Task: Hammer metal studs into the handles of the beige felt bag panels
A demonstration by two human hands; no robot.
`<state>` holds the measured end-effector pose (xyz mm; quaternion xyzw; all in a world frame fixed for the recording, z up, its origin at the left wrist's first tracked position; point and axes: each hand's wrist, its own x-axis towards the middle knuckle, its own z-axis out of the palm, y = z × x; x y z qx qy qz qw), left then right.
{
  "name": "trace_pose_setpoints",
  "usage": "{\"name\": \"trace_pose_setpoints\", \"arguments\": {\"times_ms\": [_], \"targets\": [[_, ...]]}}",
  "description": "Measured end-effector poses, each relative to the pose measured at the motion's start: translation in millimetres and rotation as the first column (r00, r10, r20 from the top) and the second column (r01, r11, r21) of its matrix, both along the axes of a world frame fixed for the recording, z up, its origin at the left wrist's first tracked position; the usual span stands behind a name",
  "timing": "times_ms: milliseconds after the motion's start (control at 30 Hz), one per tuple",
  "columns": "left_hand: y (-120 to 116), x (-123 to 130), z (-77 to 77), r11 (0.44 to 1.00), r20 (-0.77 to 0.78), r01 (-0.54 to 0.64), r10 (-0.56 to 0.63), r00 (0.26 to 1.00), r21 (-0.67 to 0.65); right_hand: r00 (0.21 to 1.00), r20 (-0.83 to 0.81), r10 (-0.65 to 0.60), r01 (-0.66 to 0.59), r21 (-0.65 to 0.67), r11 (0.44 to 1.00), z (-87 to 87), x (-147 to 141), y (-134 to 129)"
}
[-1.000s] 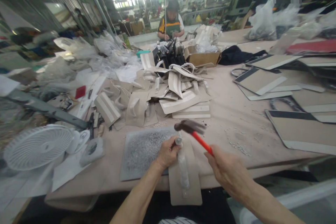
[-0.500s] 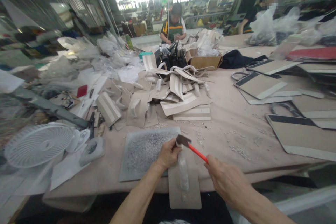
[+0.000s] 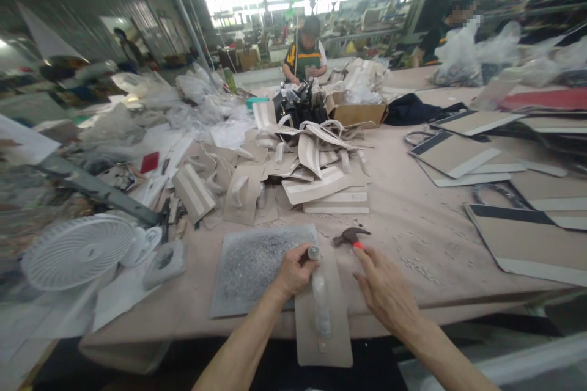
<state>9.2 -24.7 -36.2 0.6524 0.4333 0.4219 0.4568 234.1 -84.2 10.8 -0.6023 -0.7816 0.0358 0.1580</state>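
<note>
- We see a mid-table heap of beige panels w/ pale stripes point(image 3: 316, 189) beyond our hands; an open brown cardboard box point(image 3: 360, 114) sits behind it.
- To our L: a white round slatted fan point(image 3: 82, 250) & a slanting grey metal bar point(image 3: 101, 192). To our R: flat beige panels w/ dark bands point(image 3: 527, 238), overlapping.
- A person in a green-yellow top point(image 3: 302, 55) is across the table.
- Our work: a beige round-cornered panel point(image 3: 337, 339), smooth & matte, overhanging the near edge of the pinkish cloth-covered table point(image 3: 389, 165), just R of a grey speckled rectangular slab point(image 3: 257, 275). Its long strap point(image 3: 321, 305) is in clear, crinkly plastic.
- Our L hand point(image 3: 297, 269) grips a grey round-topped rod point(image 3: 313, 252), approx. upright at the strap's far end; fingers hide its lower part.
- Our R hand point(image 3: 387, 287) holds a dark-headed claw hammer w/ red handle point(image 3: 352, 237), thumb apart; it covers most of the handle.
- Tiny pale bits point(image 3: 417, 267) dot the cloth, R side.
</note>
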Motion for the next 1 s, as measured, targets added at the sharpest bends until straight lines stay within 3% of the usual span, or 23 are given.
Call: {"name": "trace_pose_setpoints", "arguments": {"times_ms": [100,200,367,467,567,700,800,900,1000], "targets": [[2,2,-3.9,0.998,0.052,-0.037,0.04,0.998,-0.052,0.945,-0.057,0.321,-0.32,0.028,0.947,3.6,-40,-9],[6,4,-4.9,0.976,0.139,-0.146,0.168,0.976,-0.16,0.909,0.011,0.417,-0.415,-0.076,0.907,-1.1,-70,-15],[8,-5,9.5,0.904,0.344,-0.294,0.395,0.852,-0.311,0.966,0.15,0.209,-0.209,-0.02,0.978,-9.7,-75,-9],[6,-23,24.7,0.873,0.359,-0.381,0.475,0.803,-0.305,0.985,0.16,0.066,-0.07,0.019,0.997,-2.8,-66,0],[2,-43,35.8,0.856,0.353,-0.434,0.513,0.783,-0.281,0.989,0.148,0.011,-0.013,0.016,1.0,4.2,-61,8],[-10,-62,37.9,0.865,0.34,-0.422,0.497,0.799,-0.273,0.996,0.062,-0.061,0.065,-0.062,0.996,0.6,-62,11],[-23,-69,35.9,0.89,0.307,-0.348,0.433,0.848,-0.294,0.992,-0.075,-0.103,0.091,-0.144,0.985,-6.8,-63,11],[-33,-67,40.2,0.933,0.23,-0.208,0.28,0.932,-0.292,0.97,-0.235,-0.058,0.02,-0.161,0.987,-10.5,-67,12],[-37,-58,53.9,0.977,0.096,-0.036,0.058,0.994,-0.211,0.918,-0.388,0.08,-0.13,-0.103,0.986,-9.1,-77,13]]}}
